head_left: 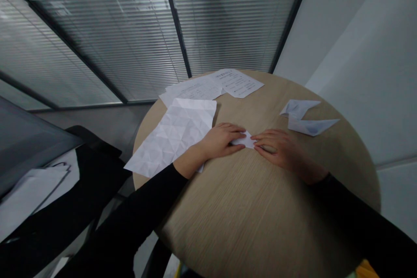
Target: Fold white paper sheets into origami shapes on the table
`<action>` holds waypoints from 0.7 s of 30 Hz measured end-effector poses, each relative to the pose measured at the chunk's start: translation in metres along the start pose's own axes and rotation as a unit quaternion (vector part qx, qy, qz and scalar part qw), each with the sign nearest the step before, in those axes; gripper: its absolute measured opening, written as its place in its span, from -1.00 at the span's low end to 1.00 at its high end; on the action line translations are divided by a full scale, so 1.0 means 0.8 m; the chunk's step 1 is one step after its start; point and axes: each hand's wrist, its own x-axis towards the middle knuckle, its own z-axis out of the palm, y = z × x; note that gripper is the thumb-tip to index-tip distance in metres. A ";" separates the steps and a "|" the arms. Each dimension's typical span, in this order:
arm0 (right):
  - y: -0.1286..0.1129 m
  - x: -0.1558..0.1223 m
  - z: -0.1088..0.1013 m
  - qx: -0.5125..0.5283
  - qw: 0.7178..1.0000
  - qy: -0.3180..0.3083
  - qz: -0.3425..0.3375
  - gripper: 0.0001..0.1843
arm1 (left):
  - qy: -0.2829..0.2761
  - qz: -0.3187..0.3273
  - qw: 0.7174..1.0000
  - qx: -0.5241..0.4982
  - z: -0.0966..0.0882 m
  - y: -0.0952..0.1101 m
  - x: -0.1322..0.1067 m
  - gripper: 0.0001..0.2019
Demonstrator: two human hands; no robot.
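Observation:
A small folded piece of white paper lies on the round wooden table between my hands. My left hand rests flat on its left part, fingers stretched out over it. The fingertips of my right hand pinch the paper's right corner, closed on it. Part of the paper is hidden under my left fingers. Just left of my left hand, a creased sheet of white paper is spread out, its lower right edge partly behind my wrist.
Two folded white paper shapes sit at the table's right side. Printed sheets overlap at the far edge, near the glass partition with blinds. More papers lie on a black surface at the left. A white wall stands at the right.

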 end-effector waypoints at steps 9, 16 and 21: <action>0.005 -0.003 0.006 0.008 1.000 -0.009 0.009 -0.64 | 0.002 -0.004 1.000 0.006 0.000 0.002 0.002 -0.65; 0.007 -0.001 0.006 -0.006 1.000 -0.008 -0.002 -0.75 | -0.006 -0.011 1.000 0.008 -0.001 0.003 0.003 -0.66; 0.003 0.001 0.002 -0.003 1.000 0.008 0.000 -0.76 | 0.001 -0.011 1.000 0.009 -0.001 0.003 0.003 -0.65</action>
